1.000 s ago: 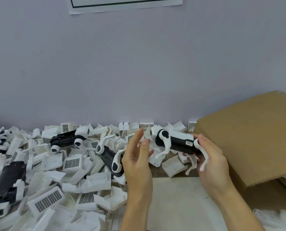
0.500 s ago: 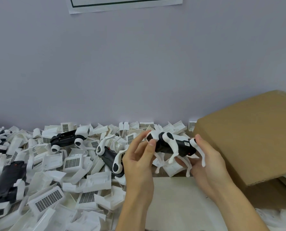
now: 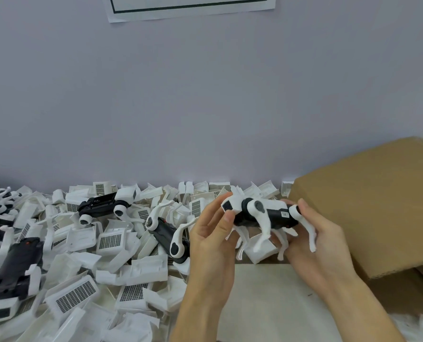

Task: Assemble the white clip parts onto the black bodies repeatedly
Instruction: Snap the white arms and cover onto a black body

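Observation:
Between both hands, above the table, sits a black body (image 3: 277,214) with white leg-like clips hanging from it. My left hand (image 3: 213,233) pinches its white front end (image 3: 231,206) between thumb and fingers. My right hand (image 3: 314,233) cradles the rear end, fingers curled round it, a white clip (image 3: 310,233) hanging over the palm. More black bodies lie in the pile at the left: one in the middle (image 3: 168,233), one further back (image 3: 100,204) and one at the near left (image 3: 10,265).
A heap of loose white clip parts (image 3: 82,267) covers the table's left half up to the grey wall. A brown cardboard box (image 3: 378,206) stands at the right. A pale mat (image 3: 267,297) lies under my forearms.
My left hand moved right from open and apart to pinching the body's front end. The body tilted and dropped slightly, and my right hand shifted its hold on the rear.

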